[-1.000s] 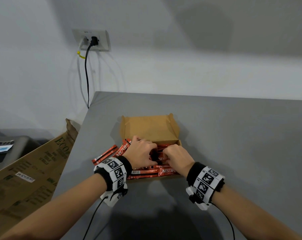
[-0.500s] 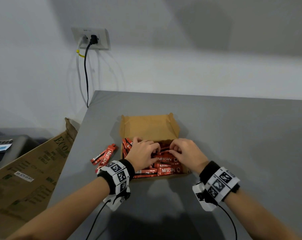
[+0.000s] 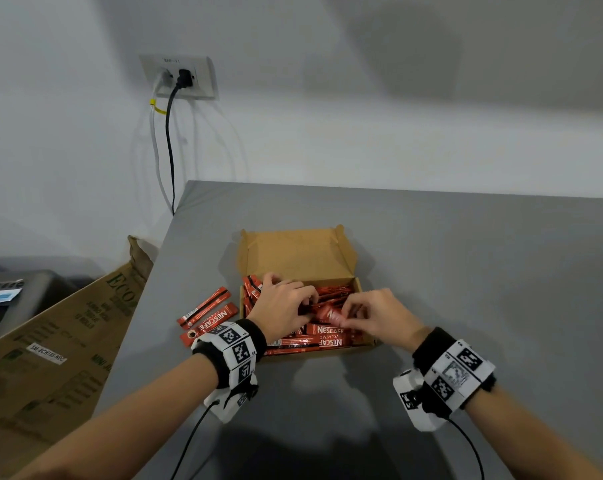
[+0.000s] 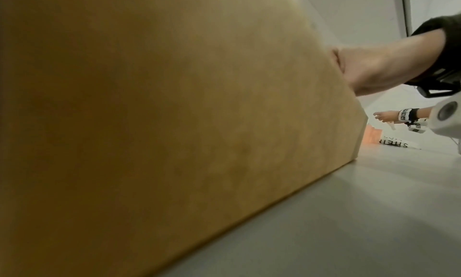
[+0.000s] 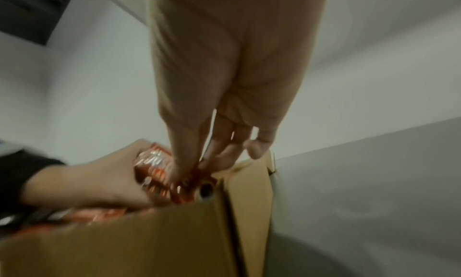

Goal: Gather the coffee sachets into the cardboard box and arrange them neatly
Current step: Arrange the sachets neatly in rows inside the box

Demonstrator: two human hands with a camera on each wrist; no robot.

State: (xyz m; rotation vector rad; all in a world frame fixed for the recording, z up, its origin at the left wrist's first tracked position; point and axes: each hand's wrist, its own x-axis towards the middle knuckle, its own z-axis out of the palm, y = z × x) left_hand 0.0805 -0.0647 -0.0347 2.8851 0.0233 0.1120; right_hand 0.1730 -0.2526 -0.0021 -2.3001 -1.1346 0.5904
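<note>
The open cardboard box [image 3: 357, 285] sits on the grey table [image 3: 466, 271], its lid [image 3: 293, 252] folded back. Several red coffee sachets [image 3: 322, 336] lie in rows along its near side. Over the box, my left hand [image 3: 303, 303] and right hand [image 3: 352, 313] both grip one small bundle of sachets [image 3: 329, 311]. In the right wrist view my left hand [image 5: 129, 174] curls round the bundle [image 5: 152, 164] while my right fingertips [image 5: 179, 171] pinch its end. Two loose sachets [image 3: 206, 306] [image 3: 213, 323] lie on the table just left of the box. The box wall [image 4: 174, 123] fills the left wrist view.
The table's left edge runs close to the loose sachets; a large brown carton [image 3: 61, 341] leans below it. Cables [image 3: 170, 150] hang from a wall socket [image 3: 180, 76]. Bare table stretches right of the box. Another banded hand [image 4: 389, 116] shows far off.
Both hands moved from the box's near edge toward its middle and now hold a bundle of sachets there. My right wrist swung out to the right. The front rows of sachets are uncovered.
</note>
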